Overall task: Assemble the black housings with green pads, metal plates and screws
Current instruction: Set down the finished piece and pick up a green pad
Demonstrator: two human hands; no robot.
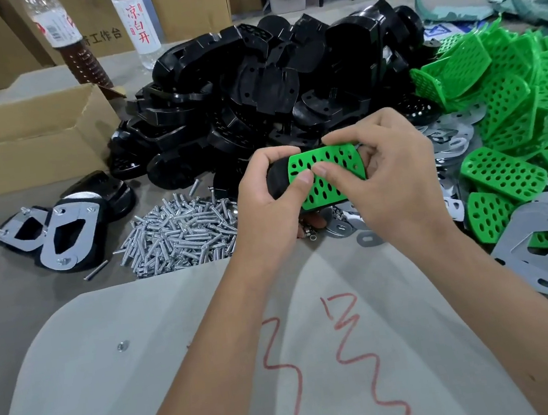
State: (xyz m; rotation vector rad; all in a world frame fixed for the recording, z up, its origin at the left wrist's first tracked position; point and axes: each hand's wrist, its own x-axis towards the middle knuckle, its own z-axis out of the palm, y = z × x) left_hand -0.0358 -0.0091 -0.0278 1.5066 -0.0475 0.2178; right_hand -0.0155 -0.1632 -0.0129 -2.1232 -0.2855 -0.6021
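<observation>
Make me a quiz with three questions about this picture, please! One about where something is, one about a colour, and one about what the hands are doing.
1. Where does the pile of screws lie?
A. Inside the cardboard box
B. On the table, left of the hands
C. On top of the green pads

2. What colour is the holed pad being held?
A. Green
B. Orange
C. Blue

3. What are the left hand and right hand doing?
A. Resting flat on the table
B. Picking up a bottle
C. Holding the pad against a black housing

Answers: 1 B, the screws sit heaped on the table beside the left hand. 2 A, the pad is bright green. 3 C, both thumbs press on the pad over the housing.
</observation>
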